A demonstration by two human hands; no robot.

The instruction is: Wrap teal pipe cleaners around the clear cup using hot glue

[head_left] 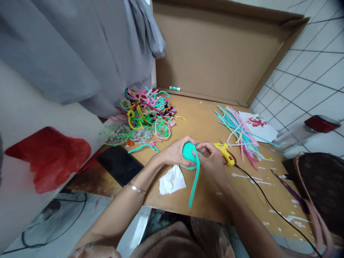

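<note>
Brown cloth lay closest to me, below the near edge of the tabletop. Over that edge, my left hand curved around a green piece, fingers above and thumb below, gripping it. My right hand met its other side, fingertips drawn together there; I could not tell exactly what they pinched. From beside those fingertips a green strip hung down across the front, its lower end loose.

Just beside my left wrist lay a crumpled tissue, and farther left a phone, partly behind my forearm. Near my right hand was a yellow glue gun, its black cord trailing toward me.

Farther out, a tangled heap of coloured stems sat to the left and straighter stems to the right, partly over a paper with a red figure. Beyond stood a cardboard panel.
</note>
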